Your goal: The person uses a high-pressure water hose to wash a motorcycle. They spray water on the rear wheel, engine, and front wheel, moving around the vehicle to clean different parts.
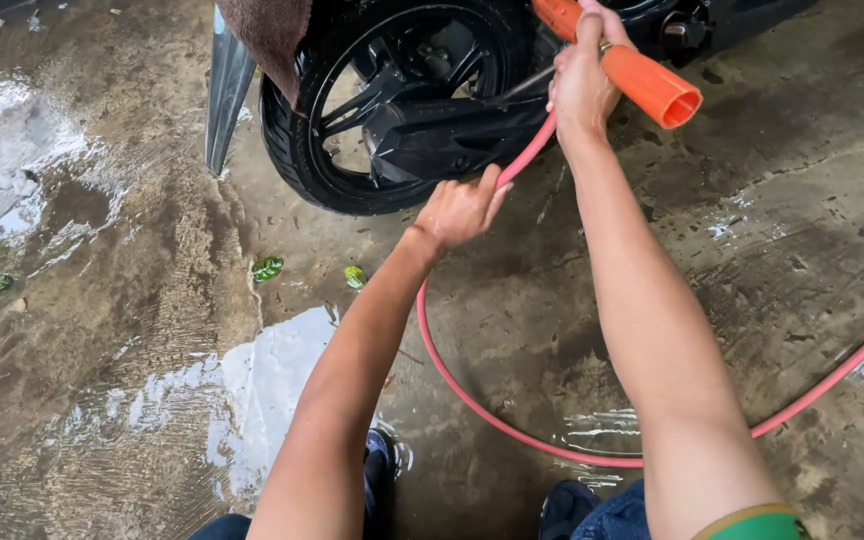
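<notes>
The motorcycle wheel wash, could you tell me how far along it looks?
Done: the concrete floor is wet and puddled. In hand: the right hand grips the orange spray gun by the rear wheel; the left hand holds the pink hose. Left: unclear, no water spraying.

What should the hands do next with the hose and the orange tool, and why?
Probably draw more pink hose forward with the left hand. It already closes on the hose below the orange tool that the right hand holds up by the black wheel, while the hose lies looped on the wet floor behind, so the slack looks available.
</notes>
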